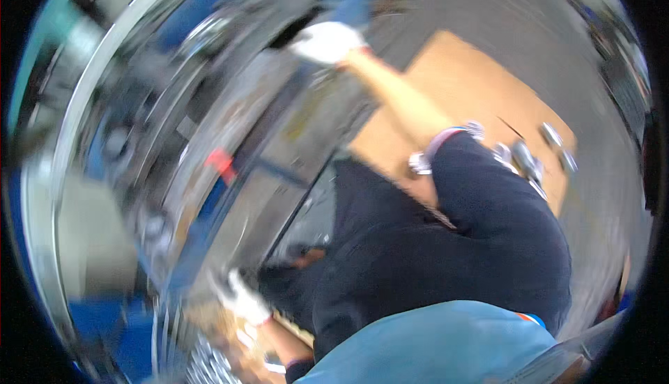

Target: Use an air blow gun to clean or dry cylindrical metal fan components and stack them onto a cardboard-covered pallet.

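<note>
Machine [244, 116] stands at left, white-gloved left hand [240, 299] by its near end and right hand [327, 42] by its far end, each grip too blurred to tell; hasty reaching could scrape either against its edge.

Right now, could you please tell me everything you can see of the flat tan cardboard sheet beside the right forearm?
The flat tan cardboard sheet looks plain, with fairly straight edges and one corner toward the top of the picture. It lies right of centre, bordered by grey floor at top and right. Several shiny, silvery, metal-looking pieces and a thin dark strip lie on its right part. The right forearm and its dark sleeve hide some of it; contact is unclear. Blur hides finer detail.
</note>
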Tool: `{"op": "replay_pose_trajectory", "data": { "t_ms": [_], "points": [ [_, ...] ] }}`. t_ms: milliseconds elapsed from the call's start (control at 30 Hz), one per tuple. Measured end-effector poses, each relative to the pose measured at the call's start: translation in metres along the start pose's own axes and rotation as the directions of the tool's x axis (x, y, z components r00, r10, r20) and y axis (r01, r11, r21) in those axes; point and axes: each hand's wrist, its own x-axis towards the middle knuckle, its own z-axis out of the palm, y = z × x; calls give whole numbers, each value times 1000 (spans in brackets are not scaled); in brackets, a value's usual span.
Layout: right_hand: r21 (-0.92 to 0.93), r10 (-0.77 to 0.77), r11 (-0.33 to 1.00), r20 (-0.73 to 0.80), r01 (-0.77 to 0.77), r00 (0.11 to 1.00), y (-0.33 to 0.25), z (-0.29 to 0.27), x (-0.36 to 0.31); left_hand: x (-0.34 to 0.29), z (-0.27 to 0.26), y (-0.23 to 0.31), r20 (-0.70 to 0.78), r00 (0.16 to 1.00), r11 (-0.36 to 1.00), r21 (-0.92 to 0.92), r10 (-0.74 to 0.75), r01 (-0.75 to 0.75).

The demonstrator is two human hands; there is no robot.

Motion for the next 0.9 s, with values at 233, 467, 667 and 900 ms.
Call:
{"op": "replay_pose_trajectory", "data": {
  "t_ms": [233,467,667,900],
  "points": [
    [110,84,991,-122,-70,989,9,-3,3,65,71,30,147,972,978,-129,184,-165],
    [164,137,980,-167,-109,976,4,0,-4,63,115,70,181,958,957,-229,222,-178],
    [175,173,974,-183,-141,968,1,-2,-7,68,120,67,184,956,954,-238,230,-184],
    [148,186,977,-235,-154,954,6,-1,2,70,118,50,205,963,954,-278,172,-111]
  ]
}}
